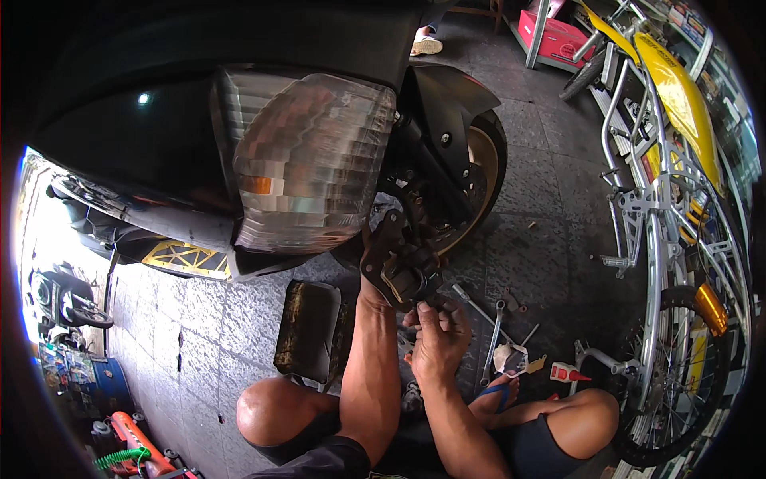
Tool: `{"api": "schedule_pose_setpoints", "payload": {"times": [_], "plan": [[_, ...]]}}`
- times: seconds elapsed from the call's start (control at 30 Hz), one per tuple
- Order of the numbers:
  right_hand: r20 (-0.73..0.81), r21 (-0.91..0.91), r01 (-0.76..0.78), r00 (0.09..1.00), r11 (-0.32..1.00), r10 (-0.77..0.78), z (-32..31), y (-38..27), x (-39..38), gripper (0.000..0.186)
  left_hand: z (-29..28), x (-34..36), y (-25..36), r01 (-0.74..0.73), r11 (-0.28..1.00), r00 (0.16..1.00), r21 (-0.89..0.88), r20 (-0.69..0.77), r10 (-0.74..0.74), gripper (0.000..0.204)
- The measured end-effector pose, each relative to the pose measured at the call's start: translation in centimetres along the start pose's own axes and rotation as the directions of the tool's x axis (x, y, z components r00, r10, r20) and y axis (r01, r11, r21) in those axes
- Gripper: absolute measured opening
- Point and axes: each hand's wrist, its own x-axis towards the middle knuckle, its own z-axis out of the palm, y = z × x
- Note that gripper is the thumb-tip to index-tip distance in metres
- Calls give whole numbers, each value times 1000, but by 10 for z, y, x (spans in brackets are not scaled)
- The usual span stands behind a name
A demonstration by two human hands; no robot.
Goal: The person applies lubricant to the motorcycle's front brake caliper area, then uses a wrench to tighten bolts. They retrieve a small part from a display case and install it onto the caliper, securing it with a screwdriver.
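Presently, nearest my remote view, I find the right hand (440, 339) with fingertips bunched at the lower edge of the caliper (411, 275); whether that grip closes on anything, I cannot tell. The left hand (373, 294) has its grip clamped on the caliper, held above the floor (239, 327) and near the wheel (485, 195). In my judgement, a slackened left grip or greasy metal could drop it, chipping an edge. Materials noted: caliper dark, grimy, with a holed flat bracket; tray (303, 339) oblong and stained; spanner (495, 339) slim, bright steel; floor grey and mottled; lamp (311, 160) clear, ribbed; farther right, a frame (654, 239) of silvery tubes.
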Motion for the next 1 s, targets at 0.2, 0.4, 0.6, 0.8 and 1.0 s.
{"api": "schedule_pose_setpoints", "payload": {"times": [0.2, 0.4, 0.6, 0.8, 1.0], "plan": [[17, -82, 30, 999, 996, -28, 4, -10, 2, 17, -6, 3, -11, 18, 999, 999, -44, 44, -16, 59], [53, -199, 93, 995, 976, -84, 9, -19, 0, 18, 20, -4, -4, 74, 928, 992, -366, -64, -105, 61], [74, -292, 147, 989, 945, -130, 10, -29, 3, 11, 22, -3, -2, 168, 898, 986, -407, 75, -150, 65], [85, -237, 143, 988, 961, -126, 9, -27, 5, 10, 30, -2, -5, 26, 973, 974, -231, -213, -77, 76], [74, -256, 141, 989, 956, -126, 10, -30, 3, 13, 15, -2, -10, 43, 927, 996, -373, 87, -12, 84]]}}
